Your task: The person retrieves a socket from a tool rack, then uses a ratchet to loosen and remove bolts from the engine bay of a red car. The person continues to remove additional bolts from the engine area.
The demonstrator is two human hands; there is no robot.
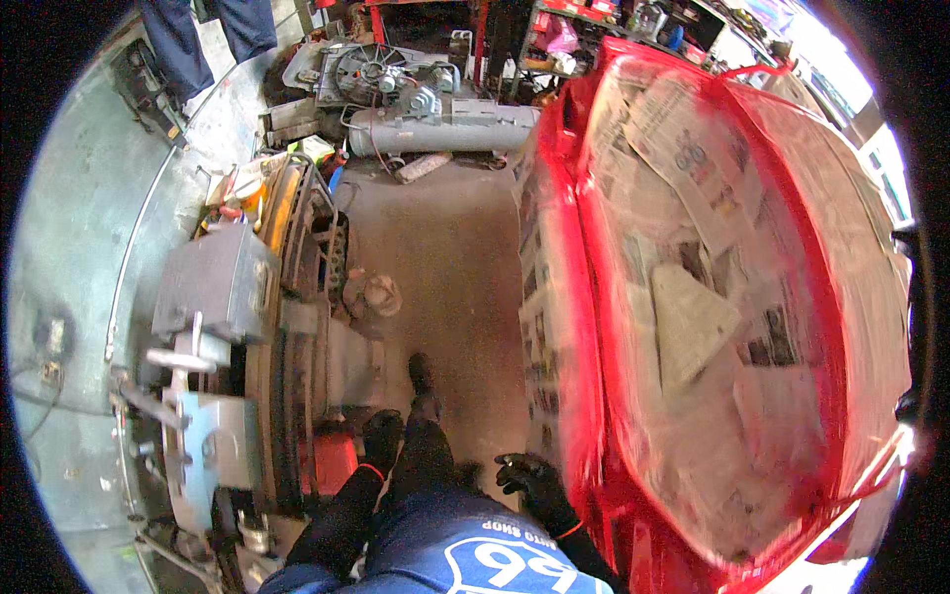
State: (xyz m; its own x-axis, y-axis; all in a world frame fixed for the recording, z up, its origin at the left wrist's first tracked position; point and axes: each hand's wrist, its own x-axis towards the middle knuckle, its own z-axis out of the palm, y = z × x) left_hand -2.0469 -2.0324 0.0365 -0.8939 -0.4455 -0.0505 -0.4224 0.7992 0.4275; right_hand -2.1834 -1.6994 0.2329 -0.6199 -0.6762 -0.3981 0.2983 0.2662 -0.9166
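Red, papered car body (600, 396) is neared at its left edge by right hand (530, 477), fingers loosely parted; left hand (382, 434) near red box (334, 463), finger state can't be told.

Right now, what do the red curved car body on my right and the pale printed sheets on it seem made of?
Red curved car body: probably painted metal, glossy, with bright highlights. Pale printed sheets: matte paper, likely newspaper; print and overlapping edges show.
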